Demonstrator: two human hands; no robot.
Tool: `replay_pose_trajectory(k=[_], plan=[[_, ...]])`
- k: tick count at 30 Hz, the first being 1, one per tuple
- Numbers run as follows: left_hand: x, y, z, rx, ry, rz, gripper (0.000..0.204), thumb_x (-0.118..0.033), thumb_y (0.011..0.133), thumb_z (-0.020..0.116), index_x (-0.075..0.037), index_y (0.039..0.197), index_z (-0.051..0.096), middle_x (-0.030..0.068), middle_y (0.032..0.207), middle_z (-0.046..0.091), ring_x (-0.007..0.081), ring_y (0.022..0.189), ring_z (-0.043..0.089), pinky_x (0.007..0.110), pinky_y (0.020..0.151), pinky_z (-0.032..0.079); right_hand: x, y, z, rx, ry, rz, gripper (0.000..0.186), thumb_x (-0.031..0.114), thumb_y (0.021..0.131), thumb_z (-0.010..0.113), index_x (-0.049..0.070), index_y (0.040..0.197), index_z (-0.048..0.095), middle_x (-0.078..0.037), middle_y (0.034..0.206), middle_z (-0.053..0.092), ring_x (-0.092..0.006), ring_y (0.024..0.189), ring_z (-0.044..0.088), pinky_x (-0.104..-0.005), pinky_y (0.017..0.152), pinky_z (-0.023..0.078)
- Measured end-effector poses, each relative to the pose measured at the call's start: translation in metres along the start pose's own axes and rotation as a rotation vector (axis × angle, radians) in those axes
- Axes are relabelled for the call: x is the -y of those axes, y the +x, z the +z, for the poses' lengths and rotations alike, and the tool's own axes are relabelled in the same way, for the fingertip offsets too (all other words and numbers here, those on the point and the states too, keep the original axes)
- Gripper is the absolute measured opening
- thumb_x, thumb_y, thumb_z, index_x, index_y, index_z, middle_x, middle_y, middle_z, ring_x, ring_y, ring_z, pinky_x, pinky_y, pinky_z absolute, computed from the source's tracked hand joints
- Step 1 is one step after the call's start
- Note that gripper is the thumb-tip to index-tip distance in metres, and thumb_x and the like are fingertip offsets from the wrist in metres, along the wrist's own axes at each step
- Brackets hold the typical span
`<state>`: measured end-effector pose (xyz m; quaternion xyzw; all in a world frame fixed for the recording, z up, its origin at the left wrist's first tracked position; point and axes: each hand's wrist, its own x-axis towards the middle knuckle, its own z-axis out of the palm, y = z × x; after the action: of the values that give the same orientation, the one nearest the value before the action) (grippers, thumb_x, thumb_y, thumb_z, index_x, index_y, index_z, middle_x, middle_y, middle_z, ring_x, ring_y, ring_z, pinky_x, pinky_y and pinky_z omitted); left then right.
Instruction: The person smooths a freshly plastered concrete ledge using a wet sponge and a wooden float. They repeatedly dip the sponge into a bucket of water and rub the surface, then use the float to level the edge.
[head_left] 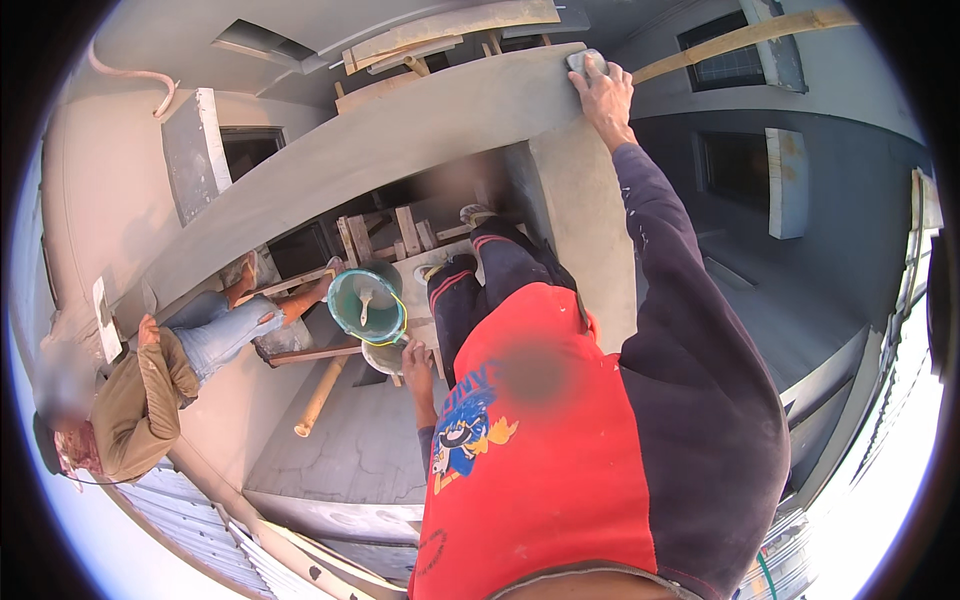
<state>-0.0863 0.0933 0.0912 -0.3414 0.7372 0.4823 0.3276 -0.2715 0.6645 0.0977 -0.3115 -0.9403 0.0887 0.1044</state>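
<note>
Right fingers point(613, 83) clasp a pad point(578, 62) at beam edge point(470, 100); grip of left fingers point(413, 356) unclear.

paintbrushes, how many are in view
1: a paintbrush inside the green bucket, beside the left hand. More could be hidden behind the person or deeper in the bucket.

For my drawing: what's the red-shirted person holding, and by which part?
Right hand: a pad, by its near face. Left hand, near the bucket: I can't tell.

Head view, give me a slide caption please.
Right hand holds a grey pad against a grey beam; left hand is near a green bucket.
</note>
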Motion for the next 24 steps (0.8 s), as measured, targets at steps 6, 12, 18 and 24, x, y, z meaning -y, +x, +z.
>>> replay_pose_trajectory(k=[6,12,18,24], plan=[[0.006,0.006,-0.004,0.04,0.023,-0.03,0.049,-0.033,0.094,0.055,-0.003,0.132,0.047,0.0124,0.12,0.057,0.0252,0.106,0.059,0.034,0.086,0.047,0.024,-0.058,-0.005,0.11,0.037,-0.324,0.049,0.042,0.086,0.063,0.019,0.129,0.058,-0.019,0.126,0.048,-0.0339,0.116,0.046,-0.0452,0.098,0.039],[0.004,0.0,0.001,0.028,0.015,-0.011,0.047,-0.03,0.094,0.055,-0.003,0.131,0.048,0.0125,0.12,0.057,0.0233,0.106,0.059,0.032,0.083,0.048,0.102,-0.012,0.017,0.02,0.13,-0.114,0.048,0.039,0.086,0.064,0.017,0.129,0.058,-0.02,0.121,0.053,-0.0364,0.113,0.048,-0.0449,0.099,0.039],[0.009,-0.001,-0.003,-0.034,-0.032,-0.012,0.044,-0.028,0.094,0.057,-0.003,0.129,0.052,0.0111,0.118,0.057,0.0187,0.1,0.059,0.028,0.081,0.048,0.071,-0.074,0.003,0.144,0.095,-0.459,0.05,0.04,0.084,0.065,0.018,0.129,0.058,-0.018,0.125,0.05,-0.0335,0.11,0.048,-0.0435,0.095,0.041],[0.049,0.009,-0.002,-0.028,-0.139,-0.056,0.042,-0.026,0.094,0.057,-0.004,0.129,0.051,0.009,0.112,0.058,0.0168,0.096,0.058,0.026,0.078,0.047,0.089,-0.002,0.013,0.062,0.024,-0.01,0.047,0.042,0.088,0.061,0.018,0.129,0.059,-0.024,0.123,0.052,-0.0372,0.114,0.046,-0.0444,0.099,0.039]])
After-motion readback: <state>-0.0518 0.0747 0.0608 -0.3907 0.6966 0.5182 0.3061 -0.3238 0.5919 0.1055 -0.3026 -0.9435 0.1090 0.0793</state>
